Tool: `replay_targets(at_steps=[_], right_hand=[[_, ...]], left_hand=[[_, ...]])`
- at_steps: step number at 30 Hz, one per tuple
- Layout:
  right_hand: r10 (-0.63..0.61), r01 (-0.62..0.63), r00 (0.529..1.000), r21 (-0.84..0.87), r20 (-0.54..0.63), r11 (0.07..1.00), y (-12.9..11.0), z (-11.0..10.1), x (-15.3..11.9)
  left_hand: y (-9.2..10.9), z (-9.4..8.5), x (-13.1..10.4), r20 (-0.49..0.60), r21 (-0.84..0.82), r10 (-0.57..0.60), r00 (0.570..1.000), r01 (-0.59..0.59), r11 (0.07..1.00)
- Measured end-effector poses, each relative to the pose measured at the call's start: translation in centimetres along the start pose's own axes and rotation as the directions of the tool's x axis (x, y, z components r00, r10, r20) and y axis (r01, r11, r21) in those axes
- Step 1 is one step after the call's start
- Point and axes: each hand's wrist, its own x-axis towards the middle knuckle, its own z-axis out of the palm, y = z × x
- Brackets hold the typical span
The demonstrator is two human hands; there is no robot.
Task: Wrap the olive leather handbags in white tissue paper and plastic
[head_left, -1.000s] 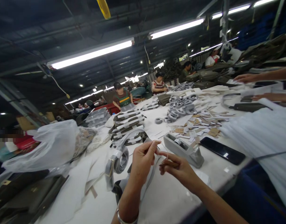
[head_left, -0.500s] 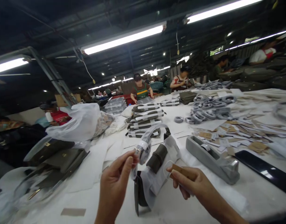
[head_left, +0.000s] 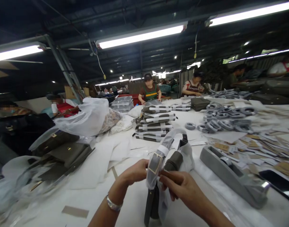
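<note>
A dark olive bag (head_left: 152, 201), partly wrapped in thin whitish sheet, stands on the white table in front of me. Its strap (head_left: 168, 138), covered in translucent film, arches up and carries a gold-rimmed buckle (head_left: 155, 163). My left hand (head_left: 138, 171) grips the wrapped strap at the buckle's left side, its fingertips partly hidden behind it. Just right of the buckle, my right hand (head_left: 181, 186) pinches a brown card tag, now mostly covered by the fingers. A rolled olive piece (head_left: 173, 161) lies behind that hand.
A grey tape dispenser (head_left: 231, 176) and a dark phone-like slab (head_left: 280, 186) lie to the right. Beyond are stacked wrapped bags (head_left: 156, 126), grey rolled coils (head_left: 220, 121) and scattered tags. Olive bags (head_left: 66, 154) and plastic lie left. Several people work farther off.
My right hand has brought the brown tag leftward to the buckle, hiding most of it. My left hand has turned the strap so the buckle faces me. The view has shifted left.
</note>
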Motion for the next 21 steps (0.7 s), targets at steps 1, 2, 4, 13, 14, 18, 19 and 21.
replay_targets(at_steps=[1, 2, 4, 13, 14, 18, 19, 21], right_hand=[[-0.007, 0.007, 1.000, -0.004, -0.005, 1.000, 0.0, 0.0, 0.1], [-0.011, 0.011, 1.000, -0.009, -0.012, 1.000, 0.1, 0.0, 0.1], [-0.014, 0.014, 0.999, -0.017, -0.030, 1.000, 0.5, -0.2, 0.0], [-0.315, 0.290, 0.948, -0.283, -0.046, 0.914, 4.1, -1.6, -2.7], [-0.390, 0.354, 0.920, -0.333, -0.047, 0.874, 4.4, -1.6, -3.1], [-0.559, 0.504, 0.819, -0.305, -0.128, 0.808, 4.2, -0.7, -3.9], [-0.557, 0.519, 0.817, -0.231, -0.149, 0.823, 3.8, -0.3, -3.9], [-0.528, 0.528, 0.834, -0.044, -0.158, 0.848, 2.6, 0.6, -3.6]], left_hand=[[0.0, 0.1, 0.1, 0.014, -0.025, -0.001, 1.000, 0.002, 1.000], [-0.1, 0.2, 0.2, 0.020, -0.051, 0.000, 1.000, 0.001, 0.999], [-0.1, 0.5, 0.0, 0.012, -0.103, 0.004, 1.000, -0.003, 0.995], [-3.8, 0.8, -4.7, -0.328, -0.717, -0.133, 0.935, -0.155, 0.679], [-4.2, 1.1, -5.3, -0.347, -0.743, -0.142, 0.927, -0.180, 0.644], [-4.8, 2.2, -6.7, -0.398, -0.786, -0.061, 0.916, -0.306, 0.537], [-4.7, 2.4, -6.8, -0.417, -0.782, -0.035, 0.908, -0.339, 0.524], [-4.3, 2.7, -6.8, -0.448, -0.743, 0.005, 0.894, -0.375, 0.554]])
